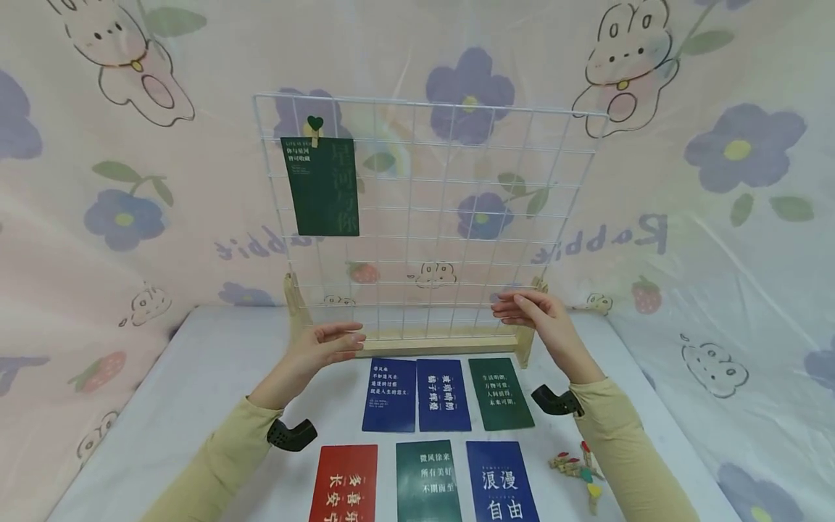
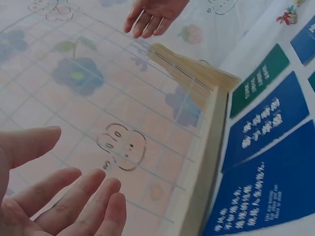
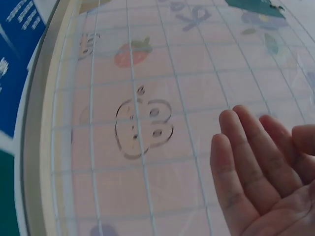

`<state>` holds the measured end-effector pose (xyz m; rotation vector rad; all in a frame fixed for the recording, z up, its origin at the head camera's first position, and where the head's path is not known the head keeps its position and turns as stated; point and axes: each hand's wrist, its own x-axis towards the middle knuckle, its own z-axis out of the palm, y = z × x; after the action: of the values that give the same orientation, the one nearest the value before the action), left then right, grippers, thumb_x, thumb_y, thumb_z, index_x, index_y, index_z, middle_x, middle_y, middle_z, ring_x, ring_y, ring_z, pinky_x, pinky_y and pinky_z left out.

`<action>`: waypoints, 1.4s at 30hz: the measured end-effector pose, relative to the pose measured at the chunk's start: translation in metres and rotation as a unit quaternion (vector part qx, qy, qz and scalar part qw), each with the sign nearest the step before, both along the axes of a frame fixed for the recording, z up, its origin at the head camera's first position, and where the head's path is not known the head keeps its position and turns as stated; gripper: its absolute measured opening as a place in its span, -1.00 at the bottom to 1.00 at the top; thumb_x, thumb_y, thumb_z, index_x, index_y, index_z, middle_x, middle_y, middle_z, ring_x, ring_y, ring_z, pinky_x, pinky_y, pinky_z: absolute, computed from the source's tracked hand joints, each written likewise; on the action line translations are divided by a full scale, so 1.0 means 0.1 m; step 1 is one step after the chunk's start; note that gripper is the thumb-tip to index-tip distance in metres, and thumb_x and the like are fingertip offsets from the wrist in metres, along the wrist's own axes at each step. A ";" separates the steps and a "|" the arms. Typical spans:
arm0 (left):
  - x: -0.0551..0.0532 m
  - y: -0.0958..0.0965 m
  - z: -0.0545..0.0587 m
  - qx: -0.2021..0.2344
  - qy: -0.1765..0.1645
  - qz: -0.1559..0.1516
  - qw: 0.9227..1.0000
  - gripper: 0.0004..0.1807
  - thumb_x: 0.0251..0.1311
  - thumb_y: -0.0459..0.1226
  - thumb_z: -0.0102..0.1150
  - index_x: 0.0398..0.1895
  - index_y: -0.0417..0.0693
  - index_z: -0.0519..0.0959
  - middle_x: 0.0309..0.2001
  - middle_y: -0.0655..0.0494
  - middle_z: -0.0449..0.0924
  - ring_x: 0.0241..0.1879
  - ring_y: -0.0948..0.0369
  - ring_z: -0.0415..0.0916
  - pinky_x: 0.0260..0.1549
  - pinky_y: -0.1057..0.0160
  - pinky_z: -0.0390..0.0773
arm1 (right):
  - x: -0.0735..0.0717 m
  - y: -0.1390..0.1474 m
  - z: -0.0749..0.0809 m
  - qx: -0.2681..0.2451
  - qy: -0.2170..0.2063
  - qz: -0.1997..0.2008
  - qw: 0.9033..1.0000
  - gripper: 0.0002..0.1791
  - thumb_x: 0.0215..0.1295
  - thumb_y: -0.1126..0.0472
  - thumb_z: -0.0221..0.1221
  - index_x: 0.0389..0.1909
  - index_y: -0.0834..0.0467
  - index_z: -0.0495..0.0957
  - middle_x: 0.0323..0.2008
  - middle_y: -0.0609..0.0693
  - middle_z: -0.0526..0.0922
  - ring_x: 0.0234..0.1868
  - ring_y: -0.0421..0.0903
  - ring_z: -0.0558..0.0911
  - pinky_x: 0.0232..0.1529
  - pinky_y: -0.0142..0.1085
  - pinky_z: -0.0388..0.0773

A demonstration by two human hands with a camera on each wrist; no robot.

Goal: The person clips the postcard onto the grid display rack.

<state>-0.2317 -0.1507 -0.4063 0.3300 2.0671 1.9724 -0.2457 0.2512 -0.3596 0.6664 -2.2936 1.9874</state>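
A white wire grid panel [image 1: 443, 217] stands upright in a wooden base [image 1: 443, 345]. At its upper left hangs a dark green card [image 1: 322, 192], pinned by a small clothespin [image 1: 315, 134] topped with a green heart. My left hand [image 1: 326, 349] is in front of the grid's lower left, its fingers loosely extended and holding nothing. On the other side my right hand [image 1: 538, 312] hovers near the lower right of the grid, also free of any object. Both palms appear in the wrist views, the left hand [image 2: 69, 196] and the right hand [image 3: 266, 177], apart from the wires.
Blue cards [image 1: 389, 395] and a green card [image 1: 501, 394] lie in a row before the base. Nearer are a red card [image 1: 344, 482], another green card [image 1: 428, 481] and a blue card [image 1: 502, 481]. Several small clothespins [image 1: 577, 467] are heaped beside my right forearm. Patterned cloth [image 1: 737, 275] surrounds the table.
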 end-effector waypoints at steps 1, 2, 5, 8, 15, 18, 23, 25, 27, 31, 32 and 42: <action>0.01 -0.01 -0.04 -0.002 -0.005 -0.002 1.000 -0.48 0.31 -0.26 0.16 0.25 -0.36 0.36 0.11 -0.26 0.50 0.09 -0.11 0.49 0.06 0.09 0.50 | 0.02 0.04 -0.04 0.000 -0.003 -0.006 1.000 -0.60 0.51 0.16 -0.06 0.09 0.42 0.47 -0.09 0.23 0.65 -0.09 -0.01 0.67 -0.04 -0.21 0.58; 0.02 -0.01 -0.08 -0.007 -0.009 -0.004 1.000 -0.47 0.31 -0.25 0.16 0.26 -0.36 0.35 0.11 -0.25 0.51 0.09 -0.10 0.49 0.06 0.09 0.50 | 0.04 0.08 -0.07 0.001 -0.005 -0.011 1.000 -0.59 0.51 0.15 -0.06 0.09 0.43 0.47 -0.09 0.23 0.65 -0.09 0.00 0.67 -0.04 -0.20 0.58; 0.05 -0.03 -0.15 -0.013 -0.013 -0.012 1.000 -0.47 0.32 -0.24 0.15 0.27 -0.35 0.35 0.12 -0.24 0.50 0.10 -0.09 0.48 0.08 0.07 0.48 | 0.09 0.19 -0.15 0.001 -0.009 -0.022 1.000 -0.58 0.51 0.15 -0.06 0.09 0.43 0.46 -0.10 0.23 0.66 -0.09 -0.01 0.67 -0.05 -0.22 0.58; 0.06 -0.04 -0.22 -0.008 -0.021 -0.014 1.000 -0.47 0.33 -0.24 0.13 0.27 -0.35 0.34 0.13 -0.25 0.49 0.11 -0.10 0.47 0.09 0.06 0.47 | 0.12 0.26 -0.20 0.005 -0.010 -0.031 0.999 -0.58 0.51 0.15 -0.06 0.09 0.44 0.46 -0.10 0.24 0.65 -0.11 -0.01 0.67 -0.06 -0.24 0.59; 0.01 -0.04 -0.41 0.000 -0.056 -0.015 0.998 -0.45 0.34 -0.22 0.12 0.29 -0.36 0.32 0.19 -0.29 0.42 0.13 -0.09 0.45 0.13 0.03 0.43 | 0.24 0.40 -0.34 0.035 -0.016 -0.055 0.998 -0.53 0.51 0.15 -0.06 0.08 0.55 0.40 -0.14 0.20 0.68 -0.15 -0.06 0.69 -0.10 -0.26 0.60; 0.01 -0.06 -0.48 -0.001 -0.074 -0.005 0.997 -0.42 0.33 -0.21 0.14 0.30 -0.36 0.30 0.18 -0.25 0.45 0.13 -0.07 0.46 0.15 0.00 0.41 | 0.29 0.49 -0.42 0.051 -0.030 -0.059 0.997 -0.49 0.52 0.14 -0.07 0.10 0.58 0.36 -0.13 0.20 0.67 -0.14 -0.08 0.68 -0.10 -0.28 0.60; 0.01 -0.08 -0.58 -0.002 -0.093 0.007 0.996 -0.41 0.32 -0.21 0.14 0.30 -0.39 0.29 0.18 -0.27 0.44 0.14 -0.10 0.44 0.15 -0.02 0.40 | 0.38 0.63 -0.55 0.071 -0.057 -0.071 0.993 -0.49 0.52 0.12 -0.08 0.11 0.55 0.38 -0.13 0.25 0.66 -0.14 -0.11 0.68 -0.10 -0.31 0.60; 0.00 -0.07 -0.62 -0.002 -0.096 0.015 0.995 -0.41 0.30 -0.22 0.17 0.28 -0.41 0.30 0.17 -0.27 0.45 0.13 -0.11 0.44 0.13 -0.01 0.42 | 0.41 0.68 -0.60 0.079 -0.069 -0.081 0.991 -0.49 0.51 0.09 -0.07 0.11 0.52 0.40 -0.14 0.24 0.67 -0.15 -0.13 0.68 -0.11 -0.33 0.60; 0.00 -0.05 -0.65 -0.008 -0.095 0.026 0.995 -0.42 0.28 -0.24 0.19 0.26 -0.41 0.32 0.15 -0.27 0.46 0.12 -0.10 0.46 0.12 0.00 0.44 | 0.43 0.72 -0.64 0.089 -0.081 -0.087 0.989 -0.48 0.51 0.07 -0.06 0.11 0.50 0.41 -0.13 0.23 0.67 -0.14 -0.14 0.68 -0.11 -0.34 0.60; 0.01 -0.02 -0.69 -0.022 -0.085 0.037 0.996 -0.47 0.28 -0.30 0.17 0.25 -0.39 0.35 0.14 -0.29 0.47 0.09 -0.07 0.49 0.08 0.04 0.48 | 0.49 0.79 -0.70 0.102 -0.101 -0.084 0.986 -0.49 0.50 0.06 -0.05 0.12 0.46 0.44 -0.10 0.24 0.66 -0.11 -0.12 0.67 -0.08 -0.33 0.59; 0.01 -0.01 -0.70 -0.024 -0.083 0.039 0.995 -0.48 0.28 -0.31 0.17 0.25 -0.39 0.36 0.13 -0.30 0.47 0.08 -0.06 0.50 0.08 0.05 0.48 | 0.51 0.81 -0.72 0.105 -0.104 -0.081 0.986 -0.49 0.50 0.06 -0.05 0.12 0.45 0.44 -0.09 0.25 0.65 -0.10 -0.11 0.67 -0.08 -0.33 0.59; -0.03 0.07 -0.81 -0.045 -0.062 0.069 0.995 -0.53 0.24 -0.34 0.21 0.15 -0.44 0.42 -0.04 -0.24 0.58 -0.13 0.10 0.59 -0.05 0.13 0.57 | 0.66 0.91 -0.87 0.117 -0.143 -0.071 0.980 -0.48 0.50 0.04 -0.05 0.14 0.45 0.43 -0.05 0.30 0.62 -0.07 -0.05 0.66 -0.07 -0.31 0.59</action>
<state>-0.2344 -0.1440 -0.4871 0.0470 2.1420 1.9133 -0.1800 0.3427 -0.4464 0.2233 -2.6807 1.8742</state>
